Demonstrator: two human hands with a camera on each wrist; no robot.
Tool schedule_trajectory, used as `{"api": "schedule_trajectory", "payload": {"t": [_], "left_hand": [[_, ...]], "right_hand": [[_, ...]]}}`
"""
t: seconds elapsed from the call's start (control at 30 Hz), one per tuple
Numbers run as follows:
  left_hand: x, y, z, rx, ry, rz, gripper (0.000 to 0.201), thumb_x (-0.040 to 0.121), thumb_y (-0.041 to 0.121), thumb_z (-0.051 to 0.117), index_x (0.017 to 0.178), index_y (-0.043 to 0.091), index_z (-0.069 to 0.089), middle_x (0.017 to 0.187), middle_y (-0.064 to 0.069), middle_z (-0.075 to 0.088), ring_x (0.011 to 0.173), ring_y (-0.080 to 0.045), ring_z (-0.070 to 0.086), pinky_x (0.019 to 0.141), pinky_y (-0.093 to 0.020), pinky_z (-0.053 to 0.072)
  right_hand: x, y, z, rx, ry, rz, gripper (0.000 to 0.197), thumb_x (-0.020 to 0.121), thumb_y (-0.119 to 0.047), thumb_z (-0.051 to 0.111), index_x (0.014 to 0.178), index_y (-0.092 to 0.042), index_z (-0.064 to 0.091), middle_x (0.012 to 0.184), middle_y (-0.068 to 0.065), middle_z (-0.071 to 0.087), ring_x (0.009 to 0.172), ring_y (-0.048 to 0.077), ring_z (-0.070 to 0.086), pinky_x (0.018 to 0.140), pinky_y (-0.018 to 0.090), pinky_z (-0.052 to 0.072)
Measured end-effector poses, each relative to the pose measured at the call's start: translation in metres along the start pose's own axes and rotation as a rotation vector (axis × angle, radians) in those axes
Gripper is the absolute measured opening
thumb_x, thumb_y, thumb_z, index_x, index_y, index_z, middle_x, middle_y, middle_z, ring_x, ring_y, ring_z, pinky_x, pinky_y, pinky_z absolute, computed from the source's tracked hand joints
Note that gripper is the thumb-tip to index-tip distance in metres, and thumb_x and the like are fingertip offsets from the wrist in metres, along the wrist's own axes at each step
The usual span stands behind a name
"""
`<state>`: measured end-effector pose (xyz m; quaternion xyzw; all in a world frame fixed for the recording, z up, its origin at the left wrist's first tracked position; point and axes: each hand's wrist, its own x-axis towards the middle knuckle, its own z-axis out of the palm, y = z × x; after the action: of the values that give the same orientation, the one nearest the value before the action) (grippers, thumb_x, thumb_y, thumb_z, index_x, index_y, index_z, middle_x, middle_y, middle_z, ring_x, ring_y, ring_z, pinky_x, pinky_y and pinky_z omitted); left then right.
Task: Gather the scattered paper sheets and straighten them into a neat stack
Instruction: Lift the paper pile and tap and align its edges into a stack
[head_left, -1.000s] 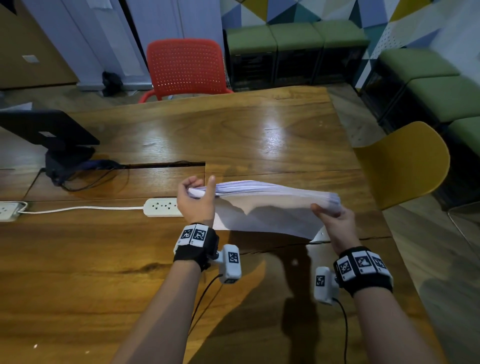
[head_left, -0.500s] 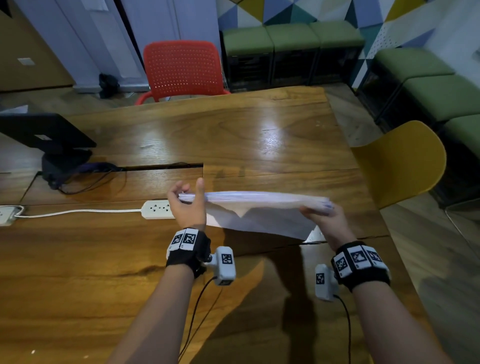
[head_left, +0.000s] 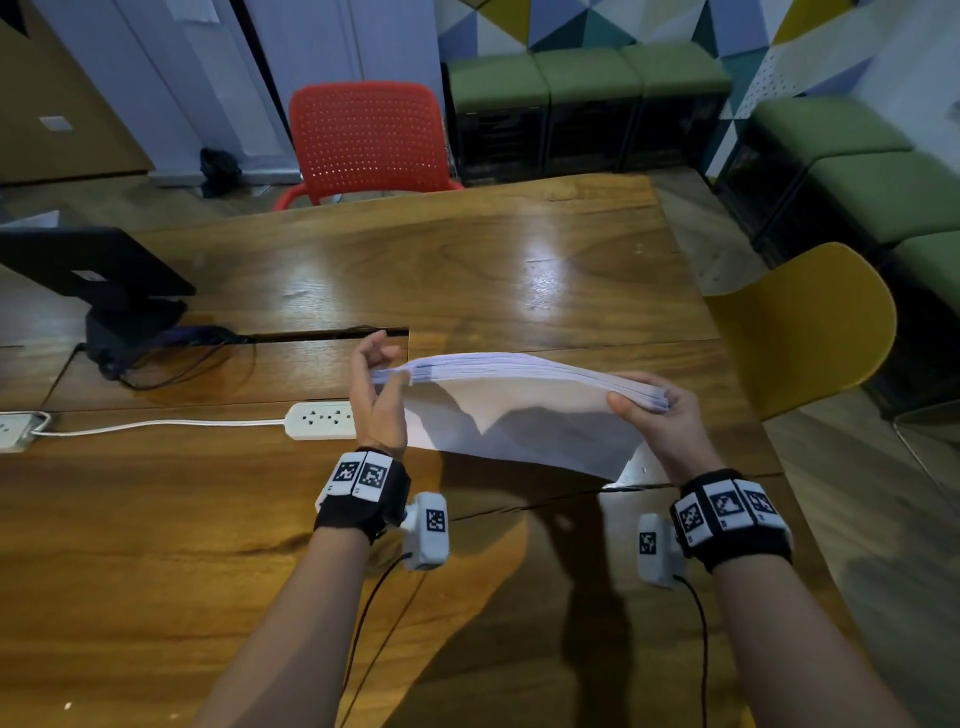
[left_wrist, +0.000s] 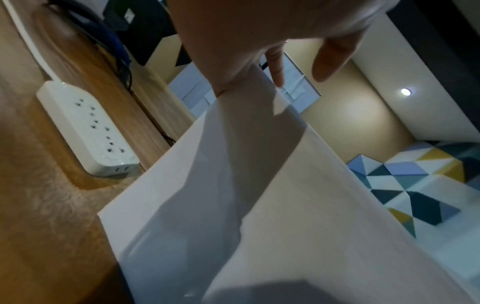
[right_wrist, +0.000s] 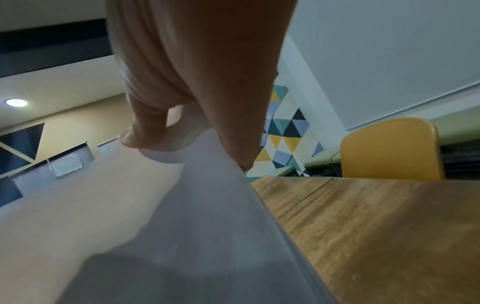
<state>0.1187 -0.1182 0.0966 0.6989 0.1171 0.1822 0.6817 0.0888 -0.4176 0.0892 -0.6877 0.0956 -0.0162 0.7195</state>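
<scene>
- Right now I am holding the paper stack (head_left: 519, 400) up off the wooden table (head_left: 493, 265), just to the right of the white power strip (head_left: 319, 420), with one short end in each hand.
- My left hand (head_left: 376, 395) is pinching its end, thumb on the near face and fingers curling over the top; in the left wrist view the fingers (left_wrist: 275, 61) are reaching down behind the sheets.
- My right hand (head_left: 662, 418) is gripping the far end from the strip, thumb pressing the near face and fingers wrapping behind.
- The stack is bowing upward in the middle, and one loose sheet is hanging below the rest, so the edges are not yet flush.
- I judge the bundle as light but floppy: it is sagging and arching between my hands rather than staying flat.
- The sheets look smooth and are probably sliding easily over one another, so a loose hold could let the lower sheet slip out.
- Holding the two short ends seems best, loose enough to let the sheets settle when tapped on the table near the strip.
- No writing is readable on the paper; the only markings I can make out are the black-and-white square codes on my wristbands (head_left: 361, 475).
</scene>
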Motion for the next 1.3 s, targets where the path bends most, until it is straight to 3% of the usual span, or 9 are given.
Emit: {"api": "schedule_trajectory", "payload": {"t": [0.17, 0.27, 0.37, 0.57, 0.77, 0.93, 1.07, 1.23, 1.3], "left_hand": [[0.008, -0.003, -0.022, 0.000, -0.012, -0.263, 0.074, 0.072, -0.016, 0.035, 0.140, 0.014, 0.038, 0.121, -0.011, 0.051, 0.084, -0.011, 0.051, 0.064, -0.016, 0.048], [0.018, -0.012, -0.020, 0.232, -0.160, -0.283, 0.061, 0.074, -0.017, 0.039, 0.125, 0.009, 0.057, 0.113, -0.011, 0.063, 0.095, -0.026, 0.058, 0.083, -0.043, 0.051], [0.018, -0.018, -0.019, 0.202, -0.115, -0.309, 0.048, 0.074, -0.017, 0.042, 0.104, 0.011, 0.067, 0.089, -0.004, 0.066, 0.093, -0.026, 0.058, 0.076, -0.034, 0.050], [0.000, -0.025, -0.010, 0.205, -0.005, -0.327, 0.021, 0.078, -0.008, 0.055, 0.093, 0.005, 0.060, 0.088, -0.012, 0.060, 0.087, -0.024, 0.055, 0.072, -0.030, 0.045], [-0.005, 0.023, -0.016, 0.292, -0.212, -0.086, 0.019, 0.084, -0.006, 0.064, 0.093, 0.010, 0.060, 0.080, 0.008, 0.062, 0.077, -0.002, 0.062, 0.070, -0.022, 0.049], [-0.024, 0.087, 0.018, 0.298, -0.438, 0.298, 0.036, 0.079, -0.022, 0.055, 0.081, 0.014, 0.058, 0.073, 0.009, 0.056, 0.071, 0.008, 0.061, 0.064, -0.009, 0.046], [-0.031, 0.117, 0.037, 0.487, -0.509, 0.635, 0.004, 0.084, 0.011, 0.068, 0.087, 0.013, 0.066, 0.078, 0.008, 0.063, 0.071, -0.011, 0.061, 0.061, -0.022, 0.045], [0.001, 0.116, 0.002, 0.786, -0.346, 0.515, 0.020, 0.073, 0.042, 0.075, 0.081, 0.025, 0.070, 0.073, 0.009, 0.067, 0.073, -0.013, 0.057, 0.086, -0.040, 0.047], [0.005, 0.111, -0.010, 0.560, -0.339, 0.307, 0.020, 0.071, 0.030, 0.080, 0.083, 0.016, 0.072, 0.077, 0.005, 0.070, 0.076, -0.014, 0.064, 0.081, -0.039, 0.054]], "right_hand": [[0.001, -0.001, -0.009, 0.021, -0.054, 0.017, 0.043, 0.073, 0.013, 0.070, 0.105, -0.015, 0.065, 0.097, -0.006, 0.067, 0.084, 0.000, 0.067, 0.075, 0.015, 0.054], [0.001, 0.001, -0.006, 0.015, -0.098, 0.060, 0.038, 0.063, 0.008, 0.076, 0.094, -0.010, 0.065, 0.093, -0.002, 0.067, 0.084, 0.010, 0.064, 0.074, 0.018, 0.056], [0.001, 0.003, -0.009, 0.086, -0.069, 0.095, 0.055, 0.045, -0.016, 0.087, 0.096, -0.011, 0.066, 0.088, -0.005, 0.072, 0.081, 0.006, 0.069, 0.073, 0.018, 0.056], [-0.001, 0.008, 0.009, 0.015, -0.037, 0.106, 0.038, 0.059, -0.013, 0.084, 0.094, -0.007, 0.069, 0.087, 0.002, 0.073, 0.080, 0.008, 0.070, 0.070, 0.016, 0.053], [0.000, -0.011, -0.004, -0.291, 0.146, -0.037, 0.027, 0.074, -0.006, 0.077, 0.099, -0.007, 0.069, 0.093, 0.005, 0.070, 0.082, 0.009, 0.064, 0.069, 0.011, 0.052], [0.007, -0.046, 0.010, -1.084, -0.082, -0.305, 0.029, 0.075, -0.036, 0.075, 0.097, -0.018, 0.071, 0.081, -0.005, 0.067, 0.077, 0.017, 0.061, 0.066, 0.031, 0.043], [0.000, -0.059, 0.032, -0.751, -0.175, -0.286, 0.027, 0.083, -0.026, 0.069, 0.074, 0.000, 0.066, 0.069, 0.018, 0.063, 0.064, 0.032, 0.057, 0.058, 0.029, 0.038], [-0.009, -0.058, 0.013, -0.326, -0.029, -0.105, 0.010, 0.087, -0.012, 0.065, 0.078, -0.012, 0.070, 0.071, -0.004, 0.071, 0.067, 0.012, 0.065, 0.069, 0.030, 0.052], [-0.012, -0.059, 0.006, -0.231, -0.018, -0.103, 0.012, 0.087, -0.006, 0.064, 0.081, -0.016, 0.070, 0.069, -0.011, 0.073, 0.067, 0.005, 0.067, 0.069, 0.026, 0.055]]}}
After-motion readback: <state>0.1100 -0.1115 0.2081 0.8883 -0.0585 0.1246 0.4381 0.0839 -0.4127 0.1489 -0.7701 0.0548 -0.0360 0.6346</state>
